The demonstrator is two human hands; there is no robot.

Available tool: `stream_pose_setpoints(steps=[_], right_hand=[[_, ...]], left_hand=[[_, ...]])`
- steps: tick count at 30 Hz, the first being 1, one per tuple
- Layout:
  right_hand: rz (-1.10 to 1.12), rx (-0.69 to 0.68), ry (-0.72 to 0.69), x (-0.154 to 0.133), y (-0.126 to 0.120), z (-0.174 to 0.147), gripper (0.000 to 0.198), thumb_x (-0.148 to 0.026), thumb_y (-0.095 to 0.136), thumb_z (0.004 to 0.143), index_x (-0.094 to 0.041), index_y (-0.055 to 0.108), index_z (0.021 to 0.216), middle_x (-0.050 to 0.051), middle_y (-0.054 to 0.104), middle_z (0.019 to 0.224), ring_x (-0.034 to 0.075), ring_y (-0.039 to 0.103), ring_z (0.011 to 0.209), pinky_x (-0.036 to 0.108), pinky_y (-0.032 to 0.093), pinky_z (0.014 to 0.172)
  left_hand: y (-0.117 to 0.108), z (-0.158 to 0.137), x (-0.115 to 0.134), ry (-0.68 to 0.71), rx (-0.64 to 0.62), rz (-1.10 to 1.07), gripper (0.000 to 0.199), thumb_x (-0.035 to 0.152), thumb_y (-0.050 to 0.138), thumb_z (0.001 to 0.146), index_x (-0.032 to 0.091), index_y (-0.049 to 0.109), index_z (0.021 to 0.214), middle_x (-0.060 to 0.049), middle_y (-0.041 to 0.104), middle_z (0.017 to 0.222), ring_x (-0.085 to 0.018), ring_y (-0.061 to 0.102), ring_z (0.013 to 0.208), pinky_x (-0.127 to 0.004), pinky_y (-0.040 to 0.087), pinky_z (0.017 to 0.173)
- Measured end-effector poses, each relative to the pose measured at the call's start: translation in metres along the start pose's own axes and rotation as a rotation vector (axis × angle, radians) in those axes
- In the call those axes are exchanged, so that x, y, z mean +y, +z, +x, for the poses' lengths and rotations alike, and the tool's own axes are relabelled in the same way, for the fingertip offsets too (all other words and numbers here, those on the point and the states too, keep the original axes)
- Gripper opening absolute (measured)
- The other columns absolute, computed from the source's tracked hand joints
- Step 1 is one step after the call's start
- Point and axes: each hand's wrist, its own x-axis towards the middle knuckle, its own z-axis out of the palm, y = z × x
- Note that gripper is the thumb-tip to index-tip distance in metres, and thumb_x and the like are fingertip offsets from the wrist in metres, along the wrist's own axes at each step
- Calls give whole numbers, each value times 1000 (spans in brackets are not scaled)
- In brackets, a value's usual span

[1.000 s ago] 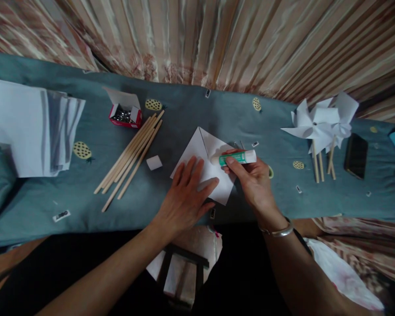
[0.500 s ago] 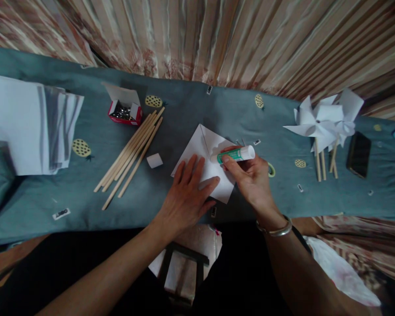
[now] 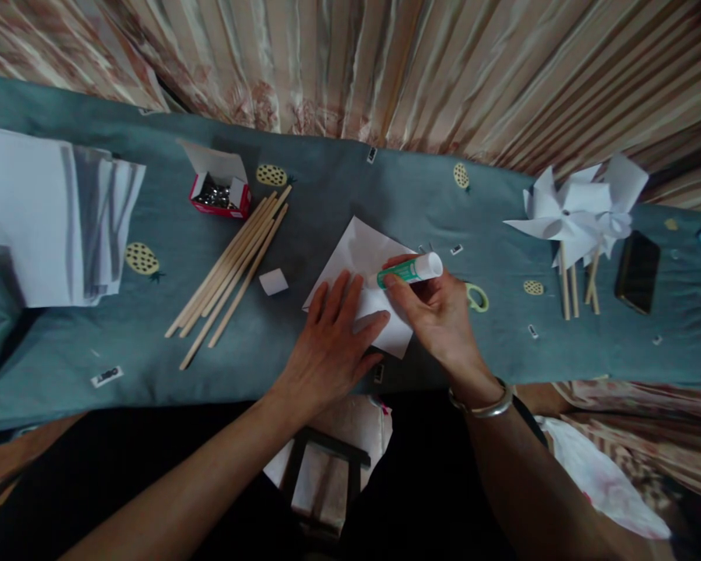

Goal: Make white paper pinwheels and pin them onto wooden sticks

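Note:
A white square of paper (image 3: 359, 241) lies turned cornerwise on the cloth-covered table in front of me. My left hand (image 3: 330, 343) rests flat on its lower left part, fingers spread. Gripped in my right hand (image 3: 438, 312) is a green and white glue stick (image 3: 409, 270), tilted, with its left end at the middle of the paper. Whether that tip touches the paper I cannot tell. Just right of my right hand shows a pale green loop (image 3: 477, 298), like a scissors handle; the rest is hidden under the hand.
Left of the paper are a small white piece (image 3: 274, 282), several wooden sticks (image 3: 234, 265) and an open red box (image 3: 219, 195) of shiny metal bits. Paper sheets (image 3: 29, 218) lie far left. At right are white paper pinwheels (image 3: 578, 206) and a dark phone (image 3: 637, 273).
My right hand and the glue stick have shifted slightly left across the paper, uncovering more of the green loop. My left hand stays in place on the paper.

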Motion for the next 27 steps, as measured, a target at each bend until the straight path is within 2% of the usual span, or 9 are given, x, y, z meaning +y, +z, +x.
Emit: stream_pose_setpoints(steps=[12,20,27], right_hand=[[-175,-60,-23,-8,-2,-4,22,-34,68,81,-20,66,98,3,72,86,19,68,76,35,54,71],[-218,-106,-58,-7,-5,-6,19,-34,66,83,-22,66,97,3,73,86,19,69,76,34,55,70],[-229,-89,-42,-6,-8,-8,20,-36,67,83,-21,67,96,4,73,87,19,69,75,34,55,70]], left_hand=[[2,-1,0,-2,5,6,57,46,67,85,26,50,137,-17,20,162,-43,16,148,-66,22,115],[1,0,0,4,7,7,58,45,68,85,27,49,137,-17,21,161,-44,18,148,-66,23,114],[3,-1,-2,11,20,-12,57,47,64,87,28,48,138,-15,19,162,-42,16,149,-67,22,114]])
